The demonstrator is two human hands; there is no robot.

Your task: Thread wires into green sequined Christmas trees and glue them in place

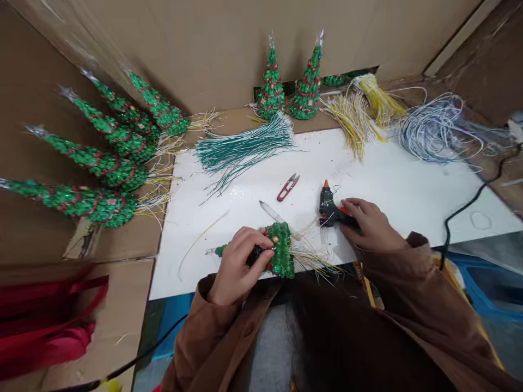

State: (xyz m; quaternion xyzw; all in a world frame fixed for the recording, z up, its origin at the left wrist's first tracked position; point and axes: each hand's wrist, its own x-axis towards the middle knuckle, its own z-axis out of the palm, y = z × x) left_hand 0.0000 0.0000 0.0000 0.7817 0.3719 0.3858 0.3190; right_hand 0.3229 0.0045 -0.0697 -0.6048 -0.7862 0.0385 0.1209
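Note:
A small green tree with red trim (281, 256) lies on its side at the front edge of the white board. My left hand (241, 264) is closed over its middle, thumb and forefinger pinched near a gold bead. Its tip points left and white and yellow wires (314, 257) spread from its base. To the right, my right hand (370, 226) has its fingers round the handle of a black glue gun (328, 209), whose orange nozzle points away from me. Red thread snips (288, 187) and a pen-like tool (271, 210) lie between and beyond my hands.
Several finished-looking trees (110, 136) lie at the left; two more (271, 90) stand at the back. Green wires (245, 144), yellow wires (353, 122) and a coiled white cord (433, 130) lie along the board's far side. A black cable (466, 204) runs at right.

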